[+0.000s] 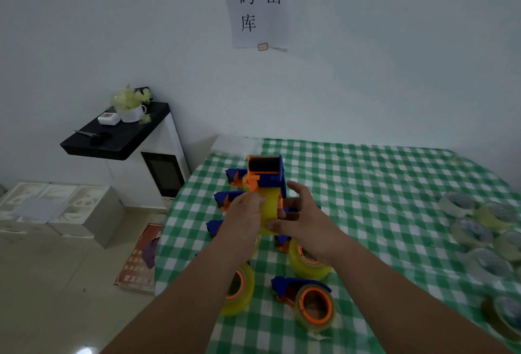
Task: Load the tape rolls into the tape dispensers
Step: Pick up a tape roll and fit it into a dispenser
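Note:
I hold a blue and orange tape dispenser (266, 172) upright above the table, with a yellowish tape roll (270, 207) in it. My left hand (244, 217) grips the roll from the left. My right hand (306, 219) curls round the roll and the dispenser's body from the right. Below my arms lie three dispensers with rolls on them (310, 300) (239, 287) (307, 262). Several blue dispensers without rolls (235, 176) lie in a row behind my left hand.
A round table with a green checked cloth (380, 198) carries everything. Several loose tape rolls (476, 229) are piled at its right edge. Left of the table stand a white cabinet with a black shelf (118, 139) and white foam boxes (56, 207) on the floor.

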